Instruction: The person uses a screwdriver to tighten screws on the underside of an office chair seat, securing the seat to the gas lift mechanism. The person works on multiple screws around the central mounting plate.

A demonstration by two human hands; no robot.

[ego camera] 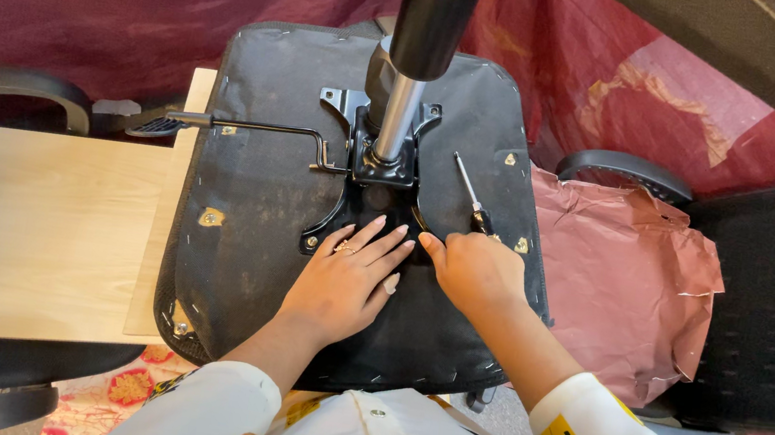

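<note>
Black fabric covers the underside of an upturned chair seat [260,190], which lies on a pale wooden counter [22,227] directly in front of the person. At the seat's centre sits the metal mounting plate [384,172], from which the gas-lift column [422,41] rises toward the camera; a lever rod [259,127] extends from the plate toward the person's left. The left hand [343,282] lies flat on the fabric just below the plate, fingers spread and fingertips touching the plate's lower edge; it holds nothing. The right hand [476,270] is closed around the handle of a screwdriver [467,190], its grip pressed together on the handle. The screwdriver's long axis runs diagonally, up and to the left from the right hand, ending just right of the plate, so the right hand is nearer the tool. Crumpled maroon sheeting [622,271] lies beside the seat on the right.
</note>
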